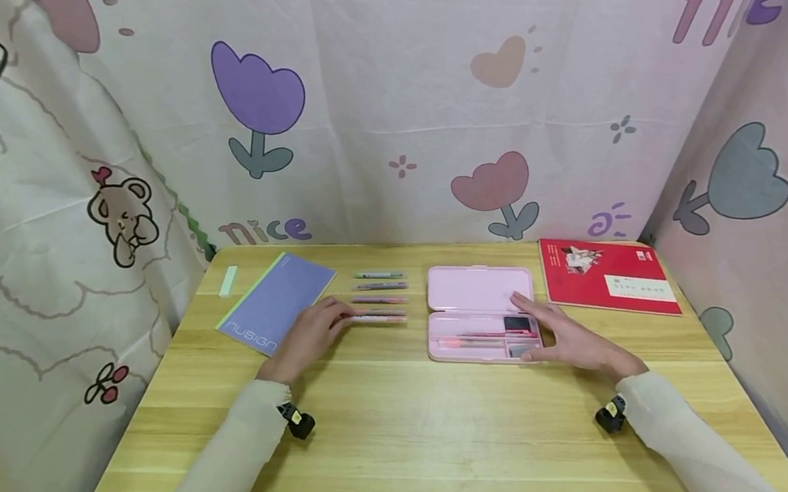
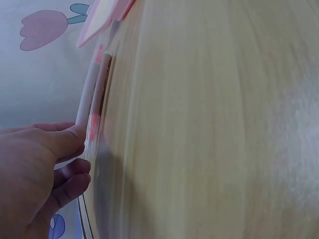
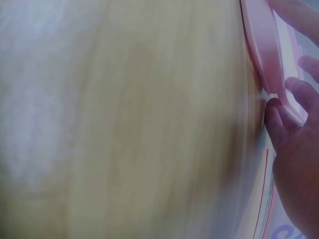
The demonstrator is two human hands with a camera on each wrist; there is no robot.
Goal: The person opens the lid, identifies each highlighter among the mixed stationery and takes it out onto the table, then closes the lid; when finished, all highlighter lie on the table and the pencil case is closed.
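Note:
At the near end of a row of several pens, my left hand pinches the left end of a white pen with a pink tip. Thumb and fingertips meet on the pale barrel in the left wrist view, and another pen lies right beside it. My right hand spreads along the right end of a pink pencil case, its thumb by the near corner and its fingers by the raised lid. Inside the case are slim pens, a dark rectangular piece and a grey piece.
Left of the pens lies a blue-purple notebook, partly behind my left hand, with a pale green strip beyond it. A red booklet lies right of the case. Printed curtains stand behind the wooden table and at both sides.

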